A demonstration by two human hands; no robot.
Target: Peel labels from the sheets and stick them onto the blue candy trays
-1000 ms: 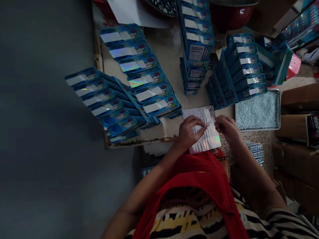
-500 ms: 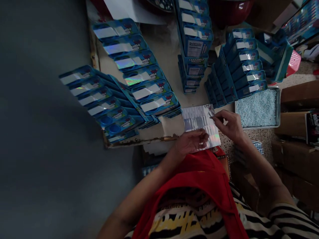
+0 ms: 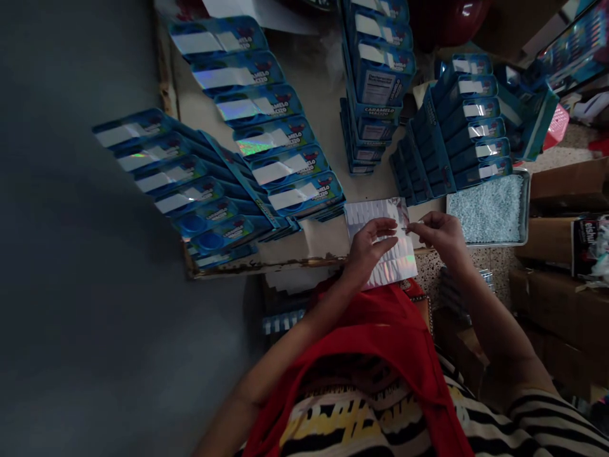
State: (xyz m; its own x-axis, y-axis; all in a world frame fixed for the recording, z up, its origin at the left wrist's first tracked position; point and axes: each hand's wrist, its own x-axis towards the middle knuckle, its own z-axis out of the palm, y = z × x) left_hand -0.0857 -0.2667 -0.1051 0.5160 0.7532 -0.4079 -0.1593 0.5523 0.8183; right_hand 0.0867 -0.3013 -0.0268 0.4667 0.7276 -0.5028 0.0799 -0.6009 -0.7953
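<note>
**Loose grip on a silvery sheet (image 3: pixel 397 259) at the edge**

The sheet lies flat at the near side of the worktop (image 3: pixel 364 188), below both hands, its near end seeming to jut past the edge over the red apron (image 3: pixel 361 336). A brush of the apron could shift or crease it, since nothing visible pins it down.

The left hand (image 3: pixel 373 242) has thumb and forefinger spread with a gap between; whether it touches the sheet I cannot tell. The right hand (image 3: pixel 435 233) has its fingertips pinching what looks like a small dark piece (image 3: pixel 405 230), too small to identify. So slight a pinch might let it drop, or snag the thin foil.

To the far right, stacked blue boxes (image 3: pixel 480 130) lean close to a tray of pale pellets (image 3: pixel 490 209); a careless right elbow or a knocked stack could spill them.
</note>
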